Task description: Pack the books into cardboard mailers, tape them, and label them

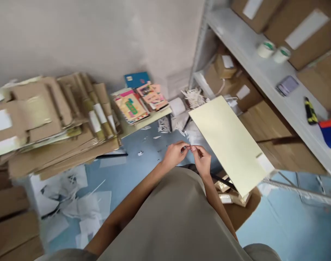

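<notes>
My left hand (175,156) and my right hand (202,160) meet in front of my body, thumb and fingers of each pinched together. Their fingertips nearly touch, and whatever they pinch is too small to make out. Close on the right of my hands lies a pale yellow table top (225,141), bare except for a small white piece (265,162) at its near right corner. Below the hands is the grey cloth of my shirt (171,217).
Flattened cardboard (53,108) is piled at the left. Colourful books (131,107) rest on a low table by the wall. At the right, a grey shelf (247,47) bears tape rolls (266,49), a phone-like object (287,86) and boxes. Paper scraps (86,206) litter the blue floor.
</notes>
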Demonstrator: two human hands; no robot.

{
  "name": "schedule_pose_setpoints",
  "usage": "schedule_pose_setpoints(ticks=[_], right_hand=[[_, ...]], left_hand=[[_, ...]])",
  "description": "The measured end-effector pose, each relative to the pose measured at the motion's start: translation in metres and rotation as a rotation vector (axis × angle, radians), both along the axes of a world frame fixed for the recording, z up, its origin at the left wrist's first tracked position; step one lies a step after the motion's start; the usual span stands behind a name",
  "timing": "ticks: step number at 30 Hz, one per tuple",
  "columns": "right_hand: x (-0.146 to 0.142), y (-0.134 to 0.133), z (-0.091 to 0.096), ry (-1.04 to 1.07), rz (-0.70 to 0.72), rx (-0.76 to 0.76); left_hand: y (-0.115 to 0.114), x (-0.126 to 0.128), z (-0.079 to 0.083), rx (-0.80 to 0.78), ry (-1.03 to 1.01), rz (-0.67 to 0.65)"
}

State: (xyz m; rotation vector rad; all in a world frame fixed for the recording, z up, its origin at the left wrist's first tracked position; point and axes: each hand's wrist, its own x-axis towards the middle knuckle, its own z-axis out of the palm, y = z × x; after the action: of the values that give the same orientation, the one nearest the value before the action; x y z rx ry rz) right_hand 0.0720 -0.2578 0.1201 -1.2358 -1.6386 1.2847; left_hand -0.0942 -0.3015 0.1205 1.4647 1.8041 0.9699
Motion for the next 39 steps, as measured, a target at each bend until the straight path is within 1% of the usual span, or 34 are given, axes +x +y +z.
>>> schedule_pose_setpoints(ticks=[2,5,8,11,14,17,21,24,26,28,30,32,34,36,37,39], right_hand=[[-0.043,0.001,0.004,-0.035,0.136,0.022],[-0.1,0.002,0.009,-0.078,0.314,0.061],[-0.148,0.006,0.011,-0.109,0.476,0.088],[-0.191,0.013,0.01,-0.12,0.611,0.101],[-0.231,0.024,0.007,-0.112,0.713,0.094],[-0.271,0.038,0.003,-0.088,0.789,0.078],[-0.318,0.065,-0.002,-0.082,0.864,0.035],[-0.349,0.088,-0.012,-0.079,0.916,-0.04],[-0.368,0.105,-0.025,-0.069,0.952,-0.106],[-0.387,0.123,-0.045,-0.09,0.97,-0.152],[-0.406,0.142,-0.07,-0.165,0.951,-0.139],[-0.423,0.157,-0.098,-0.288,0.916,-0.101],[-0.436,0.166,-0.124,-0.402,0.9,-0.096],[-0.443,0.168,-0.143,-0.445,0.91,-0.118],[-0.445,0.168,-0.15,-0.445,0.922,-0.124],[-0.446,0.166,-0.157,-0.456,0.955,-0.122]], left_hand=[[-0.019,-0.04,0.003,-0.002,0.041,0.105],[-0.044,-0.087,0.007,-0.019,0.114,0.221],[-0.06,-0.123,0.009,-0.085,0.183,0.324],[-0.068,-0.154,0.007,-0.136,0.231,0.397],[-0.067,-0.182,0.004,-0.171,0.252,0.455],[-0.059,-0.211,0.001,-0.21,0.258,0.524],[-0.039,-0.247,-0.003,-0.277,0.259,0.606],[-0.019,-0.276,-0.009,-0.328,0.257,0.643],[-0.005,-0.296,-0.018,-0.353,0.262,0.657],[0.008,-0.316,-0.034,-0.368,0.27,0.699],[0.02,-0.334,-0.054,-0.397,0.262,0.784],[0.03,-0.347,-0.077,-0.444,0.224,0.873],[0.036,-0.356,-0.098,-0.491,0.153,0.928],[0.039,-0.359,-0.116,-0.516,0.087,0.936],[0.039,-0.359,-0.123,-0.519,0.066,0.936],[0.038,-0.356,-0.134,-0.5,0.06,0.946]])
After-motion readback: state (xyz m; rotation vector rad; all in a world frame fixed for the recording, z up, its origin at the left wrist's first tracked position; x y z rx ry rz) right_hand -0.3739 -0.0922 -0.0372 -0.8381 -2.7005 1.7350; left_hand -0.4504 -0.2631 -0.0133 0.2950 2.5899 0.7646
